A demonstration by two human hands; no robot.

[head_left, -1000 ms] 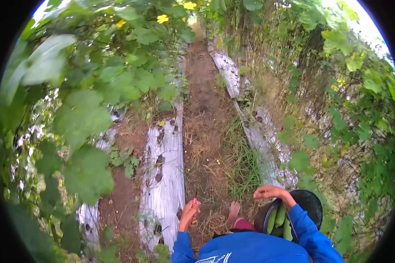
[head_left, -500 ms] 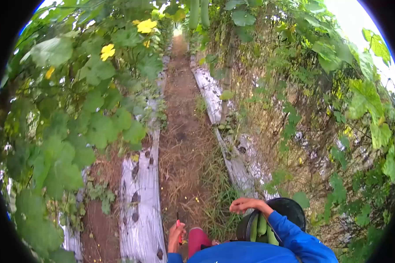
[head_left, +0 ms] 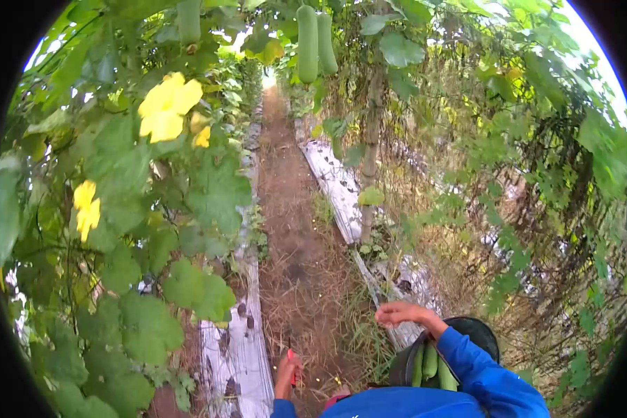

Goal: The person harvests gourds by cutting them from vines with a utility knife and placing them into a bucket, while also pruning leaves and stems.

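Note:
My left hand (head_left: 285,370), low in the middle, is closed around a small red-handled tool (head_left: 292,357) with a thin dark tip. Its exact kind is too small to make out. My right hand (head_left: 400,314) is held out in front of the bucket, fingers loosely extended and bent down, with nothing visible in them. Beside my right forearm is a black bucket (head_left: 472,330), partly covered by my blue sleeve. Inside it lie several long green gourds (head_left: 430,362).
A dirt path (head_left: 285,202) runs straight ahead between silver plastic-mulch strips (head_left: 336,182). Leafy vines with yellow flowers (head_left: 167,108) crowd the left. Long gourds (head_left: 307,45) hang overhead, and another gourd (head_left: 5,209) hangs far left. A post (head_left: 370,139) and dry netting-like vines line the right.
My view has moved forward and tilted up: the flowers and hanging gourds look larger and lower. Both hands keep their grip and pose, and the bucket travels along with me.

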